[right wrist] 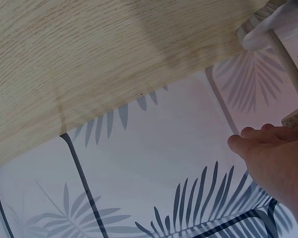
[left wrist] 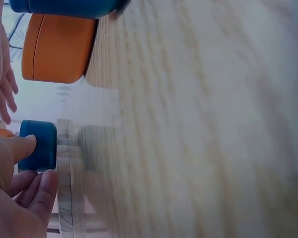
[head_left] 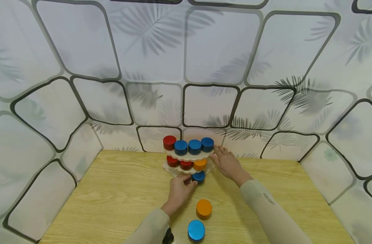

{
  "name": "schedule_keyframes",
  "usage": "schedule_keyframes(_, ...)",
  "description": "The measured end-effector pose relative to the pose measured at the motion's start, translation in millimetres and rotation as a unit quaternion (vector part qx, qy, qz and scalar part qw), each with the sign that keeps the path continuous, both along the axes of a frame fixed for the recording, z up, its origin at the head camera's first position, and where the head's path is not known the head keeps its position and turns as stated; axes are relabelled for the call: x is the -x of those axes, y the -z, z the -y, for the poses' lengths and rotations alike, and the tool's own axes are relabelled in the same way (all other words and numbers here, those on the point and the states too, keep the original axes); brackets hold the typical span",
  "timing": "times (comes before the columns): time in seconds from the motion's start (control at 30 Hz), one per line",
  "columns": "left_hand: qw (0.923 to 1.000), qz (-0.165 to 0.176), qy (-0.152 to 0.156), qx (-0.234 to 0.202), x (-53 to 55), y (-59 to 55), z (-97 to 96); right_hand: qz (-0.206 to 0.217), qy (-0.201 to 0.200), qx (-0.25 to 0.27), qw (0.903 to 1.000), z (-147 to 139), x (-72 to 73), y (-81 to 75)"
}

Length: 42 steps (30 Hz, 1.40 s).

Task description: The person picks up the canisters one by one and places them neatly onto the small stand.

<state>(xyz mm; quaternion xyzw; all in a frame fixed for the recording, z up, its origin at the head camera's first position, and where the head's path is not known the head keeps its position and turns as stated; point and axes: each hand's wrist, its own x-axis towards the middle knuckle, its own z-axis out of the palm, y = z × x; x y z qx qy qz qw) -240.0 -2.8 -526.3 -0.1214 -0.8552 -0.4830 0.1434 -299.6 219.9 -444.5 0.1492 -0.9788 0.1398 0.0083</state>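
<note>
A wooden tiered stand (head_left: pixel 189 158) with scalloped edges stands at the back of the table. At its front, low down, my left hand (head_left: pixel 180 191) pinches a round blue tin (head_left: pixel 199 178). The left wrist view shows the thumb on one side of that blue tin (left wrist: pixel 45 146) and fingertips at its other side, beside the stand's lowest board (left wrist: pixel 64 193). My right hand (head_left: pixel 228 164) lies at the stand's right side, fingers extended at the edge of the upper tier. In the right wrist view the right hand's (right wrist: pixel 280 158) fingertips are partly hidden.
The top tier bears a red tin (head_left: pixel 169 143) and several blue tins (head_left: pixel 194 146). Below it sit red tins (head_left: pixel 186 165) and an orange tin (head_left: pixel 200 164). Nearer on the table stand another orange tin (head_left: pixel 204 208) and a light blue tin (head_left: pixel 196 230). A patterned wall (head_left: pixel 210 105) rises behind.
</note>
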Motion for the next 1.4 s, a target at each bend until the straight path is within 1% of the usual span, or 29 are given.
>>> schedule_keyframes(0.17,1.0000,-0.006,-0.003,0.007,0.8,0.3,0.3,-0.002,-0.002,0.000,1.0000,0.2,0.6,1.3)
schedule_keyframes(0.4,0.9999,-0.001,-0.006,0.010,1.4,0.2,0.2,-0.004,-0.001,0.002,1.0000,0.4,0.8,4.5)
schedule_keyframes(0.47,1.0000,0.004,-0.007,0.000,0.5,-0.1,0.7,-0.005,0.000,0.001,1.0000,0.5,1.0,5.4)
schedule_keyframes(0.6,0.9987,0.029,-0.013,-0.040,-3.0,-1.2,4.6,-0.006,0.000,-0.002,1.0000,0.9,1.8,5.7)
schedule_keyframes(0.7,0.9968,0.049,-0.005,-0.064,-6.9,-2.2,10.2,-0.002,0.003,0.001,1.0000,0.4,1.9,4.2)
schedule_keyframes(0.77,0.9954,0.061,0.010,-0.073,-9.9,-2.7,14.3,-0.003,0.003,0.000,1.0000,0.2,2.3,3.5)
schedule_keyframes(0.83,0.9937,0.071,0.031,-0.081,-13.2,-3.1,18.3,-0.003,0.002,-0.001,1.0000,-0.3,2.5,3.1)
schedule_keyframes(0.97,0.9860,0.094,0.089,-0.105,-19.8,-3.8,25.5,-0.005,0.000,-0.005,1.0000,-0.5,2.7,3.7)
schedule_keyframes(1.1,0.9723,0.133,0.154,-0.116,-23.5,-3.9,32.5,0.000,0.005,-0.005,1.0000,0.2,2.1,3.9)
schedule_keyframes(1.17,0.9643,0.155,0.185,-0.110,-24.2,-3.5,35.6,0.001,0.005,-0.004,1.0000,0.3,2.1,3.9)
schedule_keyframes(1.23,0.9562,0.170,0.215,-0.104,-25.0,-2.7,38.1,0.000,0.003,-0.003,1.0000,0.2,2.1,3.7)
schedule_keyframes(1.33,0.9452,0.188,0.249,-0.096,-26.9,-2.6,39.3,-0.006,0.000,-0.003,1.0000,0.1,2.7,3.9)
schedule_keyframes(1.4,0.9393,0.197,0.265,-0.093,-28.7,-2.9,39.1,-0.008,0.000,-0.002,1.0000,0.3,2.7,3.8)
